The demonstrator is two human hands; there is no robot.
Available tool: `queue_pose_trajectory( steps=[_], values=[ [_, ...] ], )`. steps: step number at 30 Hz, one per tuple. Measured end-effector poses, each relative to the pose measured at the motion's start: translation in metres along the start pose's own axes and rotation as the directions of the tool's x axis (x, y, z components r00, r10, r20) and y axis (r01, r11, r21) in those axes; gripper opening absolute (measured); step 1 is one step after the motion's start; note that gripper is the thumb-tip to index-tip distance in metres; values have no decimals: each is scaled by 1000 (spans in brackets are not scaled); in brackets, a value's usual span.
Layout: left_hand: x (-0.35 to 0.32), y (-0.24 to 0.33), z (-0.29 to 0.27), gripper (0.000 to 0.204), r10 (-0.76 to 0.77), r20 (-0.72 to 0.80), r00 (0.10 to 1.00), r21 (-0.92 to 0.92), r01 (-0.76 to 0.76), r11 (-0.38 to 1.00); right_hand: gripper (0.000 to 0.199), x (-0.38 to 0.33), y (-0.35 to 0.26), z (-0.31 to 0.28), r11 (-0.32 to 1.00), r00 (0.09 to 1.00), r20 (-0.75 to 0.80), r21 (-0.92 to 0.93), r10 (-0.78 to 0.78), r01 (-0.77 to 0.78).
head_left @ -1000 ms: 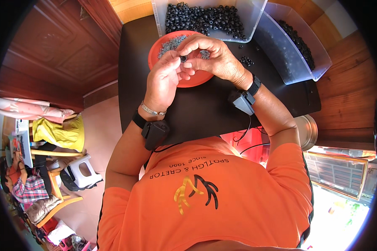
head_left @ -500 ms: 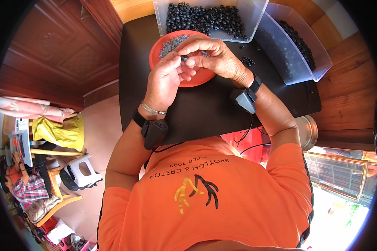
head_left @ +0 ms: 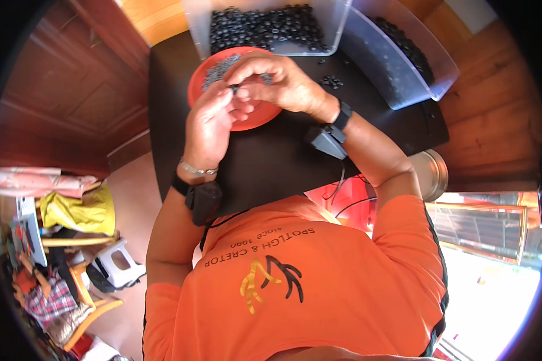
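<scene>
Meeting fingertip to fingertip over the red bowl (head_left: 256,122), two hands are seen. One small black piece (head_left: 233,88) is clamped between the fingertips of both the left hand (head_left: 208,123) and the right hand (head_left: 289,87); its finer shape is lost to blur. The left palm is turned partly up, with its lower fingers loosely curled, while the right index finger is arched over the piece and the right thumb is set below it.

Two clear bins are counted: a far bin (head_left: 338,36) and a right bin (head_left: 373,72), each partly filled with black pieces too many to be counted. One small cluster of black pieces (head_left: 331,82) is spread near the right bin, and two loose pieces (head_left: 321,61) are placed beyond it. Grey bits (head_left: 220,69), likewise uncountable, are held in the one bowl.

The bowl is set just before the far bin; whether they touch cannot be told. The left edge of the dark table (head_left: 265,168) is left a narrow strip away from the bowl. A wider stretch of tabletop is offered between the bowl and the near edge, beside which the orange shirt (head_left: 295,240) is seen. The right bin is stood near the table's right end.
</scene>
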State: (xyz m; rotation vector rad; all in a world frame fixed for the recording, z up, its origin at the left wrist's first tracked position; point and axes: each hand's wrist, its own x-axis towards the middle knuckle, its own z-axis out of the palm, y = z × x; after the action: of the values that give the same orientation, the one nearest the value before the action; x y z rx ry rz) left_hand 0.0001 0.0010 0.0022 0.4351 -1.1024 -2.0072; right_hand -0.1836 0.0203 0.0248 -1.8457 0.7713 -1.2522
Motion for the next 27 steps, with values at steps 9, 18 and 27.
queue_pose_trajectory(
  steps=[9,18,27],
  values=[
    [-2,2,2,17,16,-8,1000,23,-16,1000,18,-1,-8,1,992,999,-5,-120,37,-37],
    [-1,2,2,18,22,-23,1000,15,-21,1000,18,0,-1,0,984,1000,-6,-176,-15,14],
    [4,15,-19,17,98,-185,978,-56,-110,992,15,-2,25,-49,900,937,-296,-331,185,-283]
  ],
)
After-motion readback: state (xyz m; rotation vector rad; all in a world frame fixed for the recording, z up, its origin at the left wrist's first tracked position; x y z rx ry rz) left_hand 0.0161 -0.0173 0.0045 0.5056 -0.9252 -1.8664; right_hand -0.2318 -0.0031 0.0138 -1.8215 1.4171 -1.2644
